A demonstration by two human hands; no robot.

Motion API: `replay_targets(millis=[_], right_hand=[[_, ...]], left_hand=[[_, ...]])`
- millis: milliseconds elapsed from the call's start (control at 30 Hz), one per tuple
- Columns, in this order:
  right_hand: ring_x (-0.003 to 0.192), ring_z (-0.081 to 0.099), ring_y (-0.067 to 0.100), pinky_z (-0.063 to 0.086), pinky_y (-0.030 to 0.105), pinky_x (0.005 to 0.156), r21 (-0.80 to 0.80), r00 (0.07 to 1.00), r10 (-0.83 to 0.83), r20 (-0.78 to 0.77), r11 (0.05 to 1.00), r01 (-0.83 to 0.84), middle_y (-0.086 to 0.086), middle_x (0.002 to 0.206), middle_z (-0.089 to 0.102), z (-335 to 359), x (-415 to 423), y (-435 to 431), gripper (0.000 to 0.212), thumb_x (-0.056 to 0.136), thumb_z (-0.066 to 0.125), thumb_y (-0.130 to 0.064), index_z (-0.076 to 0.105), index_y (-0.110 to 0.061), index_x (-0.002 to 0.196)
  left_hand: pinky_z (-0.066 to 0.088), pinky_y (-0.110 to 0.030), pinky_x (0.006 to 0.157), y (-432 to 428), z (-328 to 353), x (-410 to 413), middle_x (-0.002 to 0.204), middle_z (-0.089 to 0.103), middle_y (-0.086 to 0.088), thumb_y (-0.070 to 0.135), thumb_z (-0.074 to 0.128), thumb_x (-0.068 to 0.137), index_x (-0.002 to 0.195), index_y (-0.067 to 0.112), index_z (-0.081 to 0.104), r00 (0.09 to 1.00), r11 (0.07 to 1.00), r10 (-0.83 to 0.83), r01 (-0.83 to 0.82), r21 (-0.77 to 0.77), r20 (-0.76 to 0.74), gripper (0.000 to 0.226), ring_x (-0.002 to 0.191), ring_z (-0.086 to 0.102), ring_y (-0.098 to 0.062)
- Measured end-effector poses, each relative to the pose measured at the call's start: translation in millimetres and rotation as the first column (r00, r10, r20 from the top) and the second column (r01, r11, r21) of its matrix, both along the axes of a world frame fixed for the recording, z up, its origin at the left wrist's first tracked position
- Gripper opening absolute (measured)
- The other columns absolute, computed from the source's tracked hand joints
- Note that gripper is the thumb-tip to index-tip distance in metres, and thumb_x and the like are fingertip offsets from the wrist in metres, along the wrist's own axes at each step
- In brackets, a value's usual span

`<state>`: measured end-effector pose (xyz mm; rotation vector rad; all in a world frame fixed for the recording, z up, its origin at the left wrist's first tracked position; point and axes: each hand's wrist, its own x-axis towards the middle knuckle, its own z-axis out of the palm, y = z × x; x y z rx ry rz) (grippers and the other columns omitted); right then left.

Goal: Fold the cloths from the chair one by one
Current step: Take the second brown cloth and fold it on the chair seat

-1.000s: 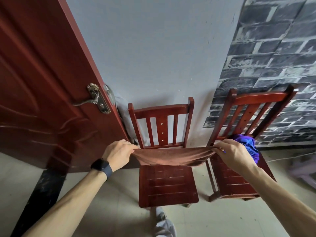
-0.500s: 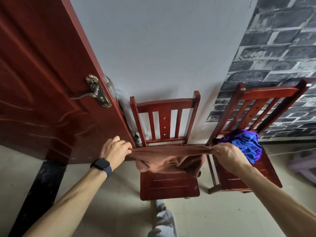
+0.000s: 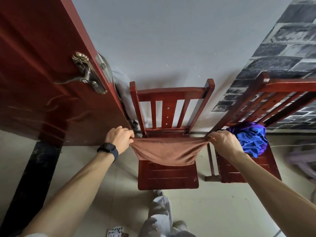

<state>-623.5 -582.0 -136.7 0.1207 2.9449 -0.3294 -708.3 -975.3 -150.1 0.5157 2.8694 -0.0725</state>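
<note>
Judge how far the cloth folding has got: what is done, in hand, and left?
Done: no folded cloth shows anywhere. In hand: the left hand and right hand pinch the brown cloth by its top corners, spread in front of the middle chair. Left: folding it, then the blue cloth crumpled on the right chair.

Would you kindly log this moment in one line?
brown cloth: held over middle chair | left hand: pinches one end | right hand: pinches other end | blue cloth: on right chair
</note>
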Motion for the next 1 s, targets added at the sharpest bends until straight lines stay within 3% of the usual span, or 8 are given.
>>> replay_targets(millis=[167, 333, 500, 600, 700, 800, 1000], right_hand=[[0.089, 0.063, 0.034, 0.055, 0.042, 0.072, -0.008, 0.997, -0.058, 0.05, 0.998, 0.058, 0.01, 0.09, 0.069, -8, -45, 2, 0.013, 0.094, 0.063, -0.017, 0.075, -0.012, 0.094], [0.096, 0.059, 0.035, 0.053, 0.043, 0.078, -0.019, 0.996, -0.088, 0.019, 0.996, 0.088, 0.013, 0.093, 0.068, -21, -67, 10, 0.015, 0.095, 0.064, -0.018, 0.075, -0.011, 0.102], [0.093, 0.058, 0.034, 0.053, 0.043, 0.075, 0.004, 0.996, -0.078, 0.033, 0.997, 0.078, 0.011, 0.096, 0.066, -56, -48, 10, 0.013, 0.094, 0.065, -0.013, 0.076, -0.012, 0.101], [0.096, 0.058, 0.034, 0.051, 0.04, 0.079, 0.002, 0.994, -0.08, 0.078, 0.997, 0.08, 0.012, 0.099, 0.067, -92, -16, 6, 0.013, 0.093, 0.066, -0.015, 0.076, -0.011, 0.101], [0.097, 0.059, 0.032, 0.054, 0.041, 0.082, 0.0, 0.973, -0.066, 0.221, 0.998, 0.067, 0.01, 0.1, 0.067, -136, 33, 0, 0.015, 0.09, 0.072, -0.021, 0.074, -0.012, 0.101], [0.098, 0.061, 0.038, 0.054, 0.045, 0.081, -0.027, 0.947, -0.083, 0.312, 0.995, 0.096, 0.013, 0.101, 0.069, -181, 89, -8, 0.013, 0.09, 0.07, -0.015, 0.076, -0.01, 0.1], [0.104, 0.059, 0.026, 0.044, 0.032, 0.092, -0.013, 0.828, -0.032, 0.559, 0.999, 0.047, 0.005, 0.112, 0.068, -244, 174, -25, 0.019, 0.096, 0.059, -0.025, 0.075, -0.024, 0.107]], left_hand=[[0.049, -0.035, 0.081, 5, -18, -41, 0.112, 0.069, 0.003, 0.035, 0.063, 0.091, 0.108, 0.028, 0.068, 0.999, 0.997, 0.04, -0.042, 0.067, 0.029, 0.019, 0.103, 0.06, -0.023], [0.046, -0.037, 0.075, 7, -26, -60, 0.101, 0.071, 0.001, 0.032, 0.068, 0.088, 0.102, 0.026, 0.07, 0.998, 0.989, 0.029, -0.02, 0.146, -0.062, 0.015, 0.094, 0.061, -0.026], [0.042, -0.036, 0.078, 8, -51, -38, 0.099, 0.069, 0.004, 0.034, 0.064, 0.091, 0.101, 0.027, 0.069, 0.998, 0.996, -0.034, 0.039, 0.084, -0.06, 0.013, 0.096, 0.059, -0.023], [0.04, -0.035, 0.083, 6, -86, -6, 0.104, 0.067, 0.005, 0.034, 0.059, 0.094, 0.104, 0.028, 0.067, 0.998, 0.998, -0.063, 0.063, 0.015, 0.025, 0.014, 0.103, 0.057, -0.021], [0.041, -0.034, 0.085, 2, -126, 38, 0.105, 0.067, 0.006, 0.029, 0.057, 0.094, 0.104, 0.028, 0.065, 0.987, 0.996, -0.075, 0.081, -0.038, 0.14, 0.013, 0.104, 0.058, -0.021], [0.041, -0.034, 0.085, -2, -165, 87, 0.107, 0.066, 0.005, 0.023, 0.056, 0.092, 0.105, 0.028, 0.063, 0.957, 0.99, -0.077, 0.107, -0.092, 0.281, 0.016, 0.106, 0.057, -0.022], [0.046, -0.037, 0.09, -17, -226, 170, 0.114, 0.064, 0.003, 0.027, 0.057, 0.093, 0.109, 0.025, 0.062, 0.843, 0.968, -0.052, 0.174, -0.18, 0.536, 0.017, 0.112, 0.055, -0.022]])
